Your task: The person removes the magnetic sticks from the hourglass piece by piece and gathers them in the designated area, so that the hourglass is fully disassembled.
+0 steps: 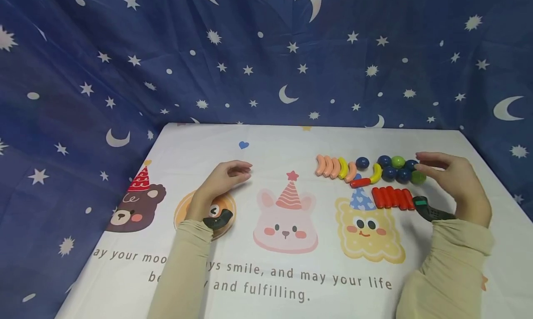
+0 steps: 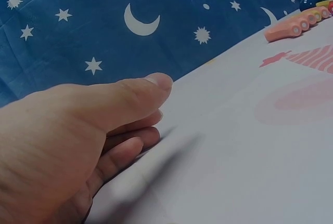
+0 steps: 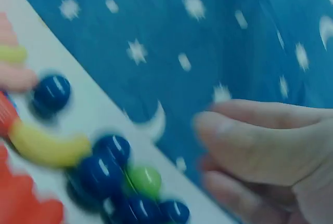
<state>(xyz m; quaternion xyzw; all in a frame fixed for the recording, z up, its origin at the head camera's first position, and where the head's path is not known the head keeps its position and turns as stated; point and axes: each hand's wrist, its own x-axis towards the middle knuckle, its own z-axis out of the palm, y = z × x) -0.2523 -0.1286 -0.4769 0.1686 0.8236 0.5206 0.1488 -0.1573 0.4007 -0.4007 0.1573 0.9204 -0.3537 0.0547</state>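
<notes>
My right hand point(image 1: 460, 178) hovers beside the right end of a cluster of glossy dark blue balls point(image 1: 389, 173) and green balls point(image 1: 398, 162). In the right wrist view its fingers point(image 3: 244, 135) are bent, with nothing visible between them, and the picture is blurred. My left hand point(image 1: 220, 182) is above the left part of the cloth, fingers loosely curled and holding nothing. Left of the cluster are curved pink pieces point(image 1: 327, 165) in a row with a yellow piece point(image 1: 343, 168), a single blue ball point(image 1: 362, 163) and a yellow banana-shaped piece point(image 1: 376, 173).
Red sticks point(image 1: 392, 197) lie side by side in front of the balls. One more red stick point(image 1: 360, 183) lies apart, by the banana-shaped piece. A white printed cloth point(image 1: 283, 147) covers the table; a dark blue star-patterned curtain point(image 1: 266, 55) hangs behind it.
</notes>
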